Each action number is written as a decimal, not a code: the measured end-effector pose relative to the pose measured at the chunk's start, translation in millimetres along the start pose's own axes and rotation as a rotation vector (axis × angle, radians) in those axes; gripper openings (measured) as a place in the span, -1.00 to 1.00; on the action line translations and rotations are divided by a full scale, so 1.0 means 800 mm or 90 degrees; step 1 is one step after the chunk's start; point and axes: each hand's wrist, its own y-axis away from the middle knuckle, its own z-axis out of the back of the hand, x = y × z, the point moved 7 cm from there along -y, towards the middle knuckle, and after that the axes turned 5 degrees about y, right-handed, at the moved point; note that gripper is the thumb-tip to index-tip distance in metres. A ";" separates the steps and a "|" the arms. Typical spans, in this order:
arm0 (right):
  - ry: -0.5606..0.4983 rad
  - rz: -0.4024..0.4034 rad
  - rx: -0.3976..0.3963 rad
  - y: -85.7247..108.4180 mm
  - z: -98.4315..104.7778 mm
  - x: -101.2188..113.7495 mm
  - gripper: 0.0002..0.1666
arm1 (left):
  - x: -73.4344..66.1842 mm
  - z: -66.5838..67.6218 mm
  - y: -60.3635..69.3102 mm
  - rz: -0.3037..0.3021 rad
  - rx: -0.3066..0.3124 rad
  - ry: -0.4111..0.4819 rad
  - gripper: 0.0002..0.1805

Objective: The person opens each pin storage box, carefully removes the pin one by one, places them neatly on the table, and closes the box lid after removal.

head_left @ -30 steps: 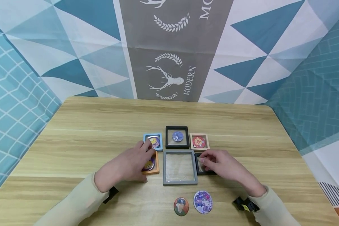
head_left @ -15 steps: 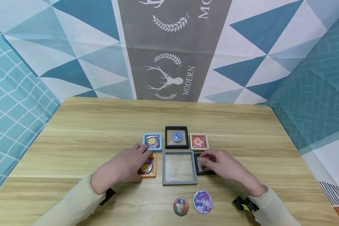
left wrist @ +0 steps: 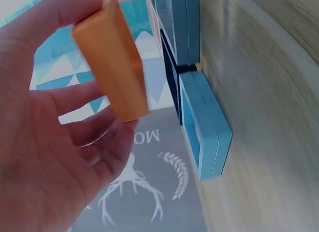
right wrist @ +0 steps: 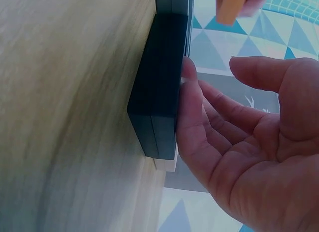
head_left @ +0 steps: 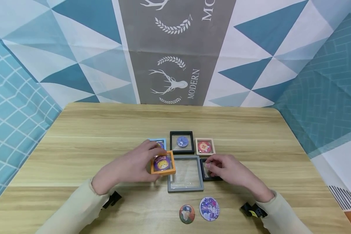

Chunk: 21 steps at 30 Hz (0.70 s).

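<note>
Left hand (head_left: 131, 165) now has orange frame (head_left: 172, 162) pinched up off table (head_left: 111, 126), shifted toward its right edge, so likely mid-move; right hand (head_left: 231, 167), fingers loosely bent, touches nearer black frame (head_left: 212, 179)

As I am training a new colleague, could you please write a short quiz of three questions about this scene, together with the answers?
1. Which frame is held in the left grip?
2. True or false: the larger loose badge lies outside the grey frame.
3. How many frames are visible in the head view, counting those partly covered?

Key:
1. The orange frame.
2. True.
3. Six: the orange and grey ones, plus the light blue frame, the beige frame, the larger black frame and the smaller black frame.
</note>
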 end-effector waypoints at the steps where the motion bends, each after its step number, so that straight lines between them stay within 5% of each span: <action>1: 0.002 0.003 -0.001 0.000 0.000 0.001 -0.73 | -0.001 0.000 -0.003 -0.006 -0.009 0.005 -0.24; 7: 0.004 0.029 -0.061 0.006 0.007 0.014 -0.69 | -0.011 -0.011 -0.027 -0.014 -0.022 0.048 -0.27; 12: -0.013 0.078 -0.108 0.013 0.008 0.032 -0.28 | -0.026 -0.019 -0.042 -0.037 -0.024 0.072 -0.29; 15: -0.021 0.109 -0.101 0.014 0.002 0.043 -0.04 | -0.036 -0.020 -0.047 -0.060 -0.033 0.079 -0.29; 21: -0.016 0.132 -0.077 0.011 -0.008 0.056 0.01 | -0.047 -0.020 -0.049 -0.091 -0.066 0.076 -0.30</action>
